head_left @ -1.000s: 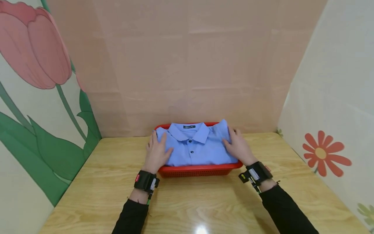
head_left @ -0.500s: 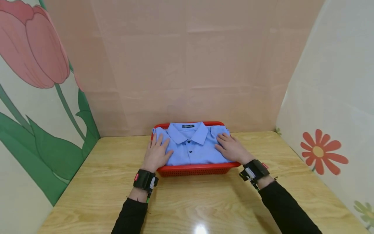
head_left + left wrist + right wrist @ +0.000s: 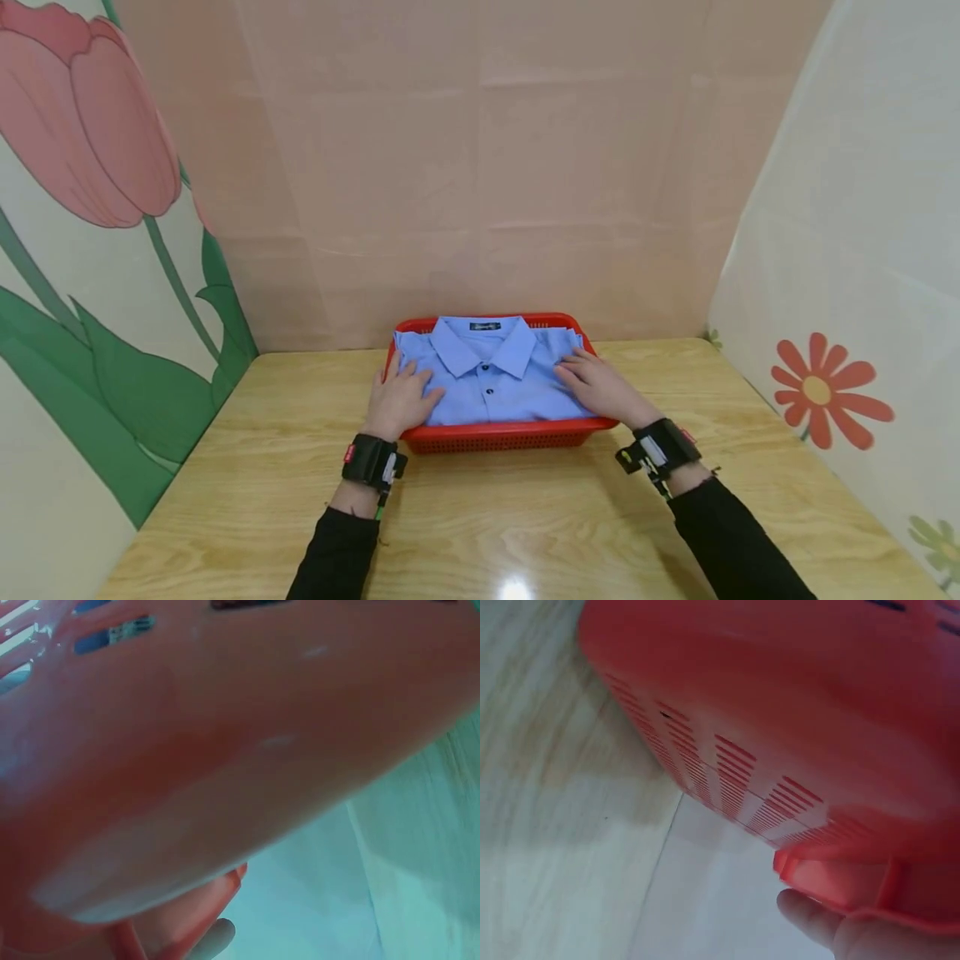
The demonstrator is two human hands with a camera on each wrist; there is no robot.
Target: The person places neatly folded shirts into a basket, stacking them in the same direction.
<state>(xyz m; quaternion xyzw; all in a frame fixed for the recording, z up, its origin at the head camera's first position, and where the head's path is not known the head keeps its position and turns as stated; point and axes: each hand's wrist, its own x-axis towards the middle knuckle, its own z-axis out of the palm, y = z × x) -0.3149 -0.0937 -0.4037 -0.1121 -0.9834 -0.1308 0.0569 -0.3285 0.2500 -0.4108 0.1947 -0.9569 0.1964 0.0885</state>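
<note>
A light blue collared shirt (image 3: 480, 392), folded with its collar to the back and dark buttons up, lies in a red plastic basket (image 3: 510, 439). My left hand (image 3: 397, 400) rests over the basket's left rim and the shirt's left side, fingers spread. On the opposite side, my right hand (image 3: 603, 387) lies across the right rim with its fingers on the shirt's edge. In the left wrist view the basket's wall (image 3: 225, 735) fills most of the picture, and one fingertip (image 3: 214, 941) shows past the rim. The right wrist view has fingers (image 3: 810, 919) against the rim's outer side.
The basket stands near the back of a wooden table (image 3: 480, 517), close to a pinkish-brown covered wall (image 3: 480, 167). Side walls carry a painted tulip (image 3: 90, 125) and a red flower (image 3: 822, 392).
The shirt's raised right shoulder has come down inside the basket's rim. My right hand first moved inward over the shirt, then slightly back. The left hand has shifted only a little.
</note>
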